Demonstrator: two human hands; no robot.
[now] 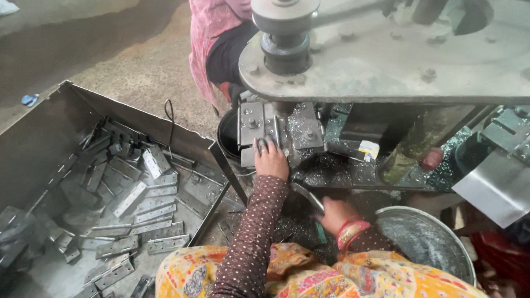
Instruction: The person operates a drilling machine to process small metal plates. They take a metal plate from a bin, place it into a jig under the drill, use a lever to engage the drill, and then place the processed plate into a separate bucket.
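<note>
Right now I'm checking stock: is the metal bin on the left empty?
No, the bin holds a heap of flat metal hinges, spread over its floor beside the left hand.

A flat grey metal hinge plate (307,197) lies tilted below the machine.

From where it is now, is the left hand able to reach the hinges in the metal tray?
Probably yes. The left hand rests at the machine's clamp, and the hinges lie just beside that arm in the open metal tray, nothing covering them.

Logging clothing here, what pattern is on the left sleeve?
Dark brown with small white dots, on the left sleeve; head view.
</note>
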